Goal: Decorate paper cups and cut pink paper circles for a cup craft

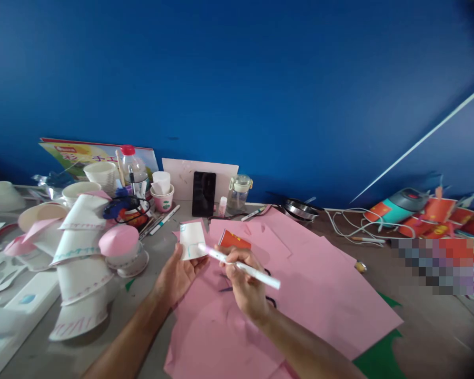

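My left hand point(180, 276) is closed around a small white paper cup point(193, 237) that has thin blue lines drawn on it. A white marker point(256, 275) is gripped in my right hand point(245, 284), its pinkish tip close to the cup's lower right side; whether it touches the cup I cannot tell. Beneath both hands spread large sheets of pink paper point(312, 300). Scissors point(272, 301) lie partly hidden under my right hand. Just behind that hand is a red piece with yellow marks point(237, 240).
Several stacked, decorated paper cups point(82, 268) stand at the left. Along the blue wall are a bottle point(130, 168), a dark phone point(204, 193), a lidded jar point(239, 193) and a roll of tape point(301, 209). White cable point(339, 223) and red cups point(438, 210) lie at right.
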Available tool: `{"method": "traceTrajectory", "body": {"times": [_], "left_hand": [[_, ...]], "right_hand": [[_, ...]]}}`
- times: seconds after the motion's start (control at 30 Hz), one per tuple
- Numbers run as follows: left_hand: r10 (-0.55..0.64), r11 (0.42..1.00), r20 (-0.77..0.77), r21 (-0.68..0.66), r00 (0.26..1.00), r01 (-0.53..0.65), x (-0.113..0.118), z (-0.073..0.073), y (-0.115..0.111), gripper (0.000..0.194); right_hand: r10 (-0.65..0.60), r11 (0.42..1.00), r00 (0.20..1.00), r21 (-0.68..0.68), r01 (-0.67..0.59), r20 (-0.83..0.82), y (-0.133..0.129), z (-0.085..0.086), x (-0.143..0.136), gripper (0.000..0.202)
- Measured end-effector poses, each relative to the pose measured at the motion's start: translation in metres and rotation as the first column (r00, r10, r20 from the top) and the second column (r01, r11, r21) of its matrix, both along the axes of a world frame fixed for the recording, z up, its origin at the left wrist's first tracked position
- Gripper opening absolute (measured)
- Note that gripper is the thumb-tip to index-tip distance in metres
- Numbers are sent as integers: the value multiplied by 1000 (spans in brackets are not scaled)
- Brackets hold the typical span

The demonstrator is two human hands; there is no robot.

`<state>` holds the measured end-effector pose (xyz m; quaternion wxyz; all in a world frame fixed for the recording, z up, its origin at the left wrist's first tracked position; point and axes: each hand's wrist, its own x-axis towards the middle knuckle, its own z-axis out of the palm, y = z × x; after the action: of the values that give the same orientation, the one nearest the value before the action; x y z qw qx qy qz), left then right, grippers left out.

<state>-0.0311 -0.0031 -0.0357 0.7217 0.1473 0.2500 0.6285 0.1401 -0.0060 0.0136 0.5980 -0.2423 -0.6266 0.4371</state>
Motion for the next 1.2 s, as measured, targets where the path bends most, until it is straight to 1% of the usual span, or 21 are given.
{"method": "traceTrajectory", "body": {"times": [0.07, 0.13, 0.23, 0.33, 0.4, 0.5, 0.53, 0.6, 0.63, 0.7, 0.8, 0.87, 0.97, 1.07, 1.2], "left_hand": [[9, 1000, 13, -19, 1000, -9, 2, 2, 0, 42], [9, 1000, 11, -10, 1000, -9, 3, 3, 1, 41], [16, 1000, 0, -10, 1000, -16, 5, 4, 1, 40], [39, 999, -3, -26, 999, -39, 6, 4, 1, 38], [55, 998, -5, -18, 998, -55, 7, 5, 0, 37], [63, 998, -17, -5, 998, -63, 7, 6, -1, 39], [57, 998, -21, -6, 998, -57, 7, 7, -1, 40], [52, 999, -21, -12, 998, -53, 8, 8, -1, 42], [56, 998, -20, -17, 998, -56, 8, 8, -1, 42], [69, 997, -18, -28, 997, -70, 7, 9, 0, 42], [58, 998, -35, -31, 998, -59, 7, 9, 0, 45], [41, 999, -53, -20, 998, -42, 6, 9, 0, 47], [25, 1000, -67, -10, 997, -26, 5, 7, 0, 47], [35, 999, -64, -13, 997, -36, 4, 4, 0, 45], [52, 997, -73, -47, 996, -56, 5, 3, -1, 42]], "right_hand": [[12, 999, 999, -48, -14, -52, 1, -9, -5, 18], [6, 999, 1000, -41, -6, 0, 2, -12, -5, 19], [-28, 999, 994, 28, 25, 106, 2, -10, 0, 22], [13, 998, 997, 58, -18, 78, 1, -9, 2, 11], [49, 999, 998, 22, -50, 51, 1, -12, 2, 11], [50, 996, 998, -71, -48, 27, -2, -20, 2, 12], [46, 995, 999, -93, -43, 27, -2, -21, 2, 15], [40, 993, 997, -112, -33, 59, -3, -20, 4, 24], [33, 995, 996, -100, -25, 83, -3, -17, 4, 26], [18, 999, 994, -51, -13, 103, -2, -12, 5, 22], [33, 999, 998, -9, -33, 57, 0, -5, 3, 11], [41, 999, 998, -35, -40, 46, 1, -4, 2, 9], [19, 997, 998, -78, -14, 64, 2, -7, 0, 12], [6, 996, 997, -86, 0, 71, 3, -8, 0, 11], [9, 996, 997, -85, -2, 79, 3, -6, -1, 9]]}}
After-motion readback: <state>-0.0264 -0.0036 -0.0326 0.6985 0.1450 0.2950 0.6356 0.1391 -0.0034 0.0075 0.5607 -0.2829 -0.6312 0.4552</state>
